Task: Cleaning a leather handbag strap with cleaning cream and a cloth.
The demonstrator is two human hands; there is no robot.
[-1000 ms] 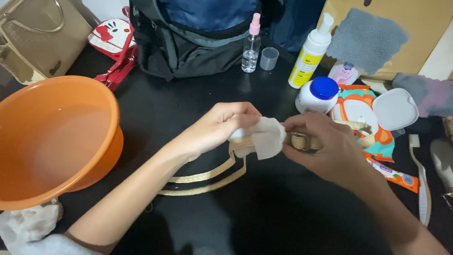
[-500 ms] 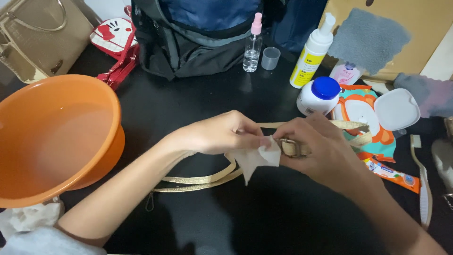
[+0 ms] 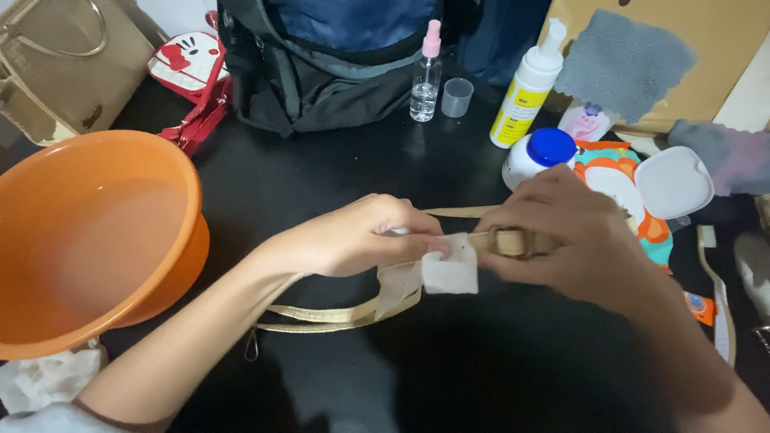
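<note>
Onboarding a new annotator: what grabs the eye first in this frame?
Probably the big orange basin at the left edge of the black table. Next, at centre, the left hand presses a white pad against a tan strap, while the right hand holds the strap by its buckle. Behind them stand a clear spray bottle and a white-and-yellow pump bottle.

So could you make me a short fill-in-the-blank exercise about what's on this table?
1. The left hand presses a white ____ against the gold strap.
2. The right hand grips the strap at its ____.
3. The big basin at the left is ____ in colour.
4. The white jar has a ____ lid.

Missing words: pad; buckle; orange; blue
</note>
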